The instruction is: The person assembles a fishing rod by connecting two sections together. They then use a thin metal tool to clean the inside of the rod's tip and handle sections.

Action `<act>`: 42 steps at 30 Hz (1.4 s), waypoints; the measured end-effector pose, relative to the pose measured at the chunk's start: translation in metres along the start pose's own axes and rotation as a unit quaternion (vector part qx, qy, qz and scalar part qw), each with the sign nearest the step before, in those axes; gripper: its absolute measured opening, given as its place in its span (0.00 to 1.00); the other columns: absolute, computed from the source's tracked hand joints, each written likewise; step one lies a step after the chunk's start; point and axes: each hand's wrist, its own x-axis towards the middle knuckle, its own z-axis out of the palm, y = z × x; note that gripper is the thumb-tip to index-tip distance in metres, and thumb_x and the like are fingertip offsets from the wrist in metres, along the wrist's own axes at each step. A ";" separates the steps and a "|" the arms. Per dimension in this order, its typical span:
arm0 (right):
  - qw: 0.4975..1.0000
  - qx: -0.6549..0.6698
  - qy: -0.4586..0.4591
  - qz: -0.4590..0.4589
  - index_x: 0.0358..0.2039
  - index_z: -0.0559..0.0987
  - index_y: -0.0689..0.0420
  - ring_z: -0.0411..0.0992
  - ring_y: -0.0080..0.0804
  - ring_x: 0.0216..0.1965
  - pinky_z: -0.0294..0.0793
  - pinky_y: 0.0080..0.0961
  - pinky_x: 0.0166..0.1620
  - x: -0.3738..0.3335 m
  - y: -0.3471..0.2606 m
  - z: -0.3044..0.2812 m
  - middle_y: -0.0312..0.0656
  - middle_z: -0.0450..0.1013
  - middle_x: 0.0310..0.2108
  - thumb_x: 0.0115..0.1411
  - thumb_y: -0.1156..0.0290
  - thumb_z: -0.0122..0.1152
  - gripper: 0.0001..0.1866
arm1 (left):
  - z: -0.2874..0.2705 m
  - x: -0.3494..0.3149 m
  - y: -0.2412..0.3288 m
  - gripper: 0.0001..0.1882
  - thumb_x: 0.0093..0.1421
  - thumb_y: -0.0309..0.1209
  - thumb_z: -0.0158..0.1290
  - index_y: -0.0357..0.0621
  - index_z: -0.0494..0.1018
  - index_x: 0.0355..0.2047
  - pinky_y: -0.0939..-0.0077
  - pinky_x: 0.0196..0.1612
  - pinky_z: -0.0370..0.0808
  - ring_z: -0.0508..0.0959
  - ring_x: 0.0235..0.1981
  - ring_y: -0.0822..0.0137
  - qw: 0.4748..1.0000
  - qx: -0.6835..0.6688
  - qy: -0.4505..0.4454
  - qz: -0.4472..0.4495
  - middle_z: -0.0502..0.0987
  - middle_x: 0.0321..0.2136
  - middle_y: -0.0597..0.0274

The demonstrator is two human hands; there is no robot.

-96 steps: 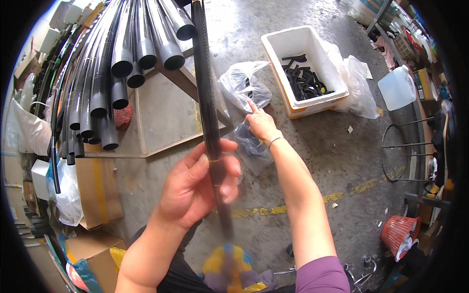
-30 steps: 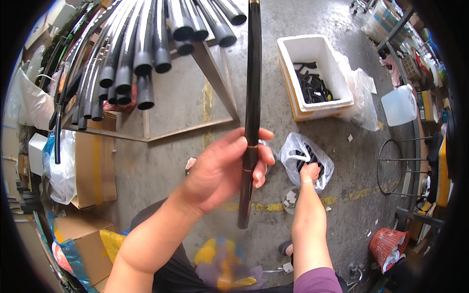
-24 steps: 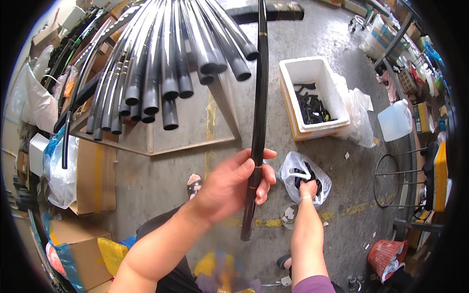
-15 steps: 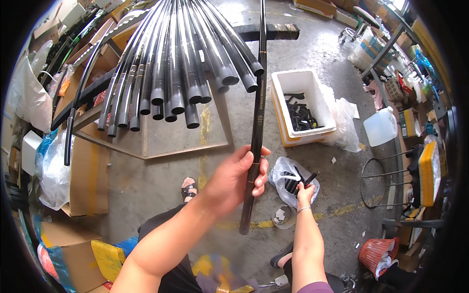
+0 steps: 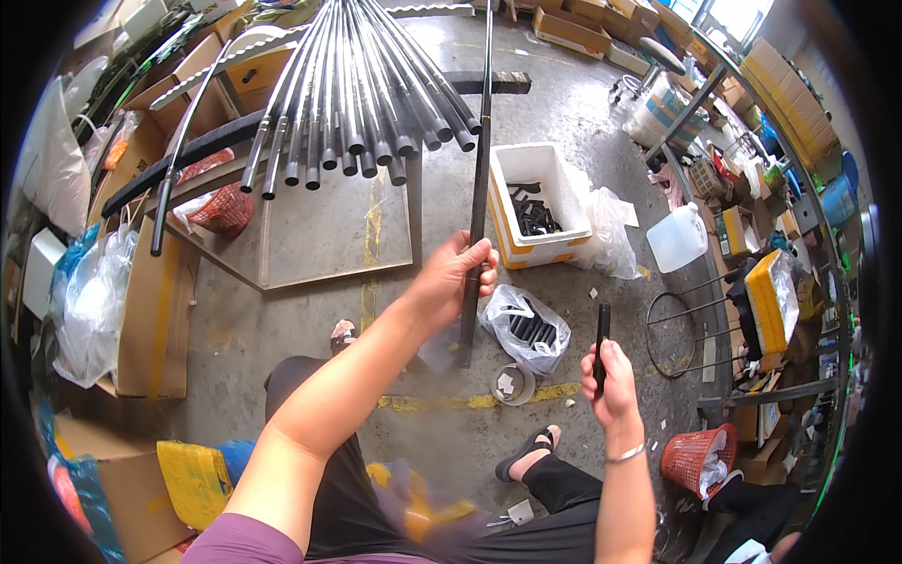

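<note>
My left hand (image 5: 454,282) is wrapped round a long, slim black fishing rod (image 5: 481,169), which stands nearly upright with its thick end down. In my right hand (image 5: 615,381), off to the right, is a short black tube (image 5: 602,324) pointing up. Between the hands, on the floor, an open clear plastic bag (image 5: 554,355) holds several similar black tubes. Behind it stands a white foam box (image 5: 495,183) with black pieces inside. Many more black rods (image 5: 352,103) lie fanned out at the far left, thick ends towards me.
A dark padded bar (image 5: 498,83) and a metal frame (image 5: 348,280) support the rods. A small round tub (image 5: 503,387) sits near the bag. To the right are a wire-legged stool (image 5: 770,305), a white jug (image 5: 678,240) and a red basket (image 5: 686,461). Cardboard boxes (image 5: 155,338) stand left.
My right hand has come out of the plastic bag with a black tube and moved right. My left hand still grips the rod. The whole view has shifted.
</note>
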 end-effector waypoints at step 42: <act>0.948 0.143 -0.283 0.008 0.45 0.65 0.59 0.57 0.24 0.08 0.58 0.18 0.15 -0.186 0.013 0.038 0.40 0.63 0.11 0.68 0.54 0.38 0.20 | 0.147 -0.053 -0.041 0.11 0.64 0.38 0.44 0.42 0.61 0.35 0.81 0.16 0.62 0.64 0.14 0.75 0.986 0.061 0.053 0.143 0.62 0.16 0.67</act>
